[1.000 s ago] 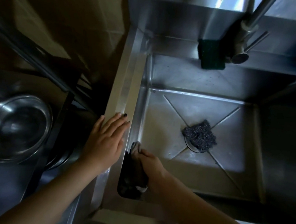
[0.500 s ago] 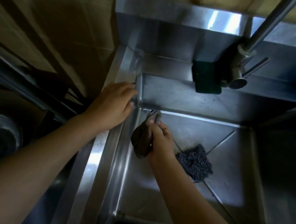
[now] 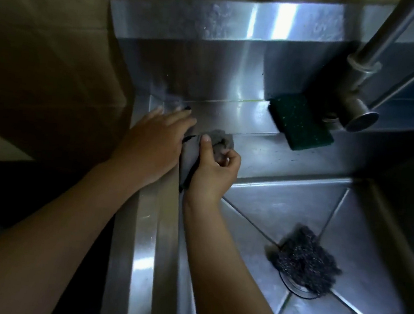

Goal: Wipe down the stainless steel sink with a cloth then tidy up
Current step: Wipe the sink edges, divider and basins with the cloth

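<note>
- two hands at back-left corner of sink: left hand flat, fingers straight; right hand pinches cloth.
- judgement: press cloth flat into ledge seam, stroke toward sponge.

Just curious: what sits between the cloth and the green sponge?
Nothing; the head view shows only bare steel ledge between cloth and green sponge.

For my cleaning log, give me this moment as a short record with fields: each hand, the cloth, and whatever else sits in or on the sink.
left hand: flat on the back left corner of the sink
right hand: grips the cloth near that corner
sponge: green, on the back ledge beside the tap
scourer: in the basin, over the drain
</note>
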Tool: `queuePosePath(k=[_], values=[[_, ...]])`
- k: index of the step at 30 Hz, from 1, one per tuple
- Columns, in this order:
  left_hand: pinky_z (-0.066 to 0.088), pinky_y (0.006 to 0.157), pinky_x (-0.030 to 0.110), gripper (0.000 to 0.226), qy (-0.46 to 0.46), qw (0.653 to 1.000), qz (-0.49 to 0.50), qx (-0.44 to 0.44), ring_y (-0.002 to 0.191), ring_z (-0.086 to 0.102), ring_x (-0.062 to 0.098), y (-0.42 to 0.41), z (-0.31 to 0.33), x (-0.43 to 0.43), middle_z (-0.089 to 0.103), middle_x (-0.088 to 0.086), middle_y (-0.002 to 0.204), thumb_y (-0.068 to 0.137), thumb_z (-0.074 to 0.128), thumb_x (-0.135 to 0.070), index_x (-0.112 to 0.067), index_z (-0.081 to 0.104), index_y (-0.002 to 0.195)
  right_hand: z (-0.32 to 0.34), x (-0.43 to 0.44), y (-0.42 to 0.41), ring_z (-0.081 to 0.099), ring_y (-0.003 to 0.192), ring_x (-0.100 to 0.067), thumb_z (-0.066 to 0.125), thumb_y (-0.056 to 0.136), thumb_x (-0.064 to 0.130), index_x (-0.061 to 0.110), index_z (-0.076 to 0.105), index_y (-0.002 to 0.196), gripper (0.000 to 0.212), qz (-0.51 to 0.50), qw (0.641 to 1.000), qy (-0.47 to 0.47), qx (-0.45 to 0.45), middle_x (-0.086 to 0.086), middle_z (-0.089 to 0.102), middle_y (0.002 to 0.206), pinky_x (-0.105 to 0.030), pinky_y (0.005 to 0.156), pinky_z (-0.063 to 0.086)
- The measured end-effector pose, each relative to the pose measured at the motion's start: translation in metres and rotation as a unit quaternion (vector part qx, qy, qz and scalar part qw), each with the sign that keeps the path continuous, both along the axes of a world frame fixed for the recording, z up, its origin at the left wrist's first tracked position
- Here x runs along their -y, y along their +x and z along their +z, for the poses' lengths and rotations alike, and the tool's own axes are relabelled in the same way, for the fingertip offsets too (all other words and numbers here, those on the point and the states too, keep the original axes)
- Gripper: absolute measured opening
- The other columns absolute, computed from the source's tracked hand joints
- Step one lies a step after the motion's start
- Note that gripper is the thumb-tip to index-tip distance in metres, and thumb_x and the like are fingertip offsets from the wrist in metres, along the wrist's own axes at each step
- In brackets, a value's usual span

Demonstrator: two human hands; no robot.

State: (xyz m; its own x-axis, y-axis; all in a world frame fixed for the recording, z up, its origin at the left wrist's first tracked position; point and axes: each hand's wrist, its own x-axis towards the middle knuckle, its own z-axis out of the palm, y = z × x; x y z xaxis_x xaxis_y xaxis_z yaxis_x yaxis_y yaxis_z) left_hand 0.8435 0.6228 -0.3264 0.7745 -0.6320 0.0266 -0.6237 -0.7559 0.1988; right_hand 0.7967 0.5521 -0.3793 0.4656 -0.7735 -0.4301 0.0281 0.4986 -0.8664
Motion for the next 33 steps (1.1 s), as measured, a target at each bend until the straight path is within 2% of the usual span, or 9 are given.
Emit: queuePosePath(k=[8,14,18,20,22,24,28,30,33], values=[[0.012,0.111,0.028,0.051,0.004,0.997,-0.079,0.012,0.141,0.02,0.014,-0.001,-0.001,-0.002,0.029,0.0,0.151,0.092,0.027,-0.014,-0.015,0.033,0.142,-0.016,-0.001,0.001,0.054,0.093,-0.02,0.075,0.076,0.016,0.015,0.05,0.09,0.028,0.003,0.993,-0.117,0.007,-0.014,0.052,0.107,-0.025,0.082,0.046],[0.019,0.111,0.032,0.049,-0.004,0.997,-0.079,-0.004,0.142,0.016,0.012,-0.001,-0.005,-0.002,0.024,-0.003,0.153,0.096,0.037,-0.011,-0.017,0.028,0.144,-0.036,-0.002,0.003,0.046,0.079,0.002,0.075,0.076,0.014,0.029,0.044,0.079,0.034,0.019,0.988,-0.155,0.0,0.001,0.042,0.093,-0.007,0.075,0.037],[0.024,0.109,0.034,0.051,-0.023,0.997,-0.079,0.004,0.14,0.022,0.013,0.0,-0.007,-0.003,0.03,-0.001,0.15,0.092,0.028,-0.02,-0.016,0.034,0.142,-0.061,-0.001,0.0,0.04,0.074,-0.005,0.074,0.076,0.013,0.014,0.049,0.09,0.029,0.016,0.985,-0.165,-0.039,-0.007,0.042,0.098,-0.006,0.075,0.035],[0.025,0.109,0.036,0.057,-0.034,0.996,-0.081,0.01,0.14,0.024,0.014,0.0,-0.007,-0.003,0.033,0.0,0.149,0.085,0.025,-0.022,-0.015,0.036,0.141,-0.075,0.0,-0.002,0.043,0.079,-0.009,0.073,0.078,0.012,0.006,0.053,0.095,0.027,0.014,0.987,-0.154,-0.053,-0.009,0.043,0.101,-0.01,0.076,0.038],[0.025,0.109,0.035,0.056,-0.032,0.996,-0.084,0.018,0.14,0.024,0.014,0.001,-0.009,-0.004,0.032,0.0,0.149,0.086,0.027,-0.02,-0.015,0.036,0.141,-0.09,0.001,-0.002,0.048,0.088,-0.018,0.073,0.079,0.014,0.001,0.054,0.097,0.029,0.017,0.988,-0.136,-0.07,-0.014,0.047,0.105,-0.026,0.087,0.042],[0.023,0.108,0.032,0.054,-0.035,0.994,-0.095,0.026,0.14,0.025,0.016,0.003,-0.011,-0.005,0.033,0.003,0.149,0.087,0.028,-0.016,-0.013,0.037,0.14,-0.103,0.002,-0.003,0.052,0.093,-0.026,0.073,0.079,0.017,0.006,0.053,0.095,0.027,0.021,0.989,-0.12,-0.085,-0.02,0.053,0.108,-0.04,0.092,0.044],[0.019,0.108,0.029,0.048,-0.044,0.992,-0.11,0.036,0.139,0.027,0.02,0.003,-0.011,-0.005,0.034,0.006,0.148,0.092,0.032,-0.007,-0.011,0.037,0.14,-0.123,0.005,-0.006,0.056,0.09,-0.027,0.076,0.075,0.016,0.02,0.049,0.078,0.027,0.048,0.987,-0.111,-0.11,-0.023,0.057,0.104,-0.044,0.089,0.047],[0.019,0.111,0.031,0.048,-0.032,0.994,-0.1,0.023,0.141,0.022,0.018,0.003,-0.01,-0.005,0.03,0.003,0.15,0.095,0.036,-0.002,-0.015,0.034,0.141,-0.121,0.01,-0.008,0.054,0.084,-0.023,0.076,0.074,0.012,0.024,0.046,0.073,0.033,0.044,0.99,-0.087,-0.104,-0.017,0.059,0.094,-0.034,0.083,0.05],[0.026,0.11,0.039,0.051,-0.025,0.994,-0.098,0.03,0.14,0.025,0.022,0.002,-0.008,-0.005,0.032,0.003,0.15,0.094,0.041,-0.001,-0.019,0.036,0.141,-0.105,0.018,-0.009,0.05,0.079,-0.015,0.074,0.078,0.013,0.013,0.049,0.083,0.025,0.014,0.996,-0.026,-0.079,0.0,0.052,0.079,-0.011,0.065,0.042]])
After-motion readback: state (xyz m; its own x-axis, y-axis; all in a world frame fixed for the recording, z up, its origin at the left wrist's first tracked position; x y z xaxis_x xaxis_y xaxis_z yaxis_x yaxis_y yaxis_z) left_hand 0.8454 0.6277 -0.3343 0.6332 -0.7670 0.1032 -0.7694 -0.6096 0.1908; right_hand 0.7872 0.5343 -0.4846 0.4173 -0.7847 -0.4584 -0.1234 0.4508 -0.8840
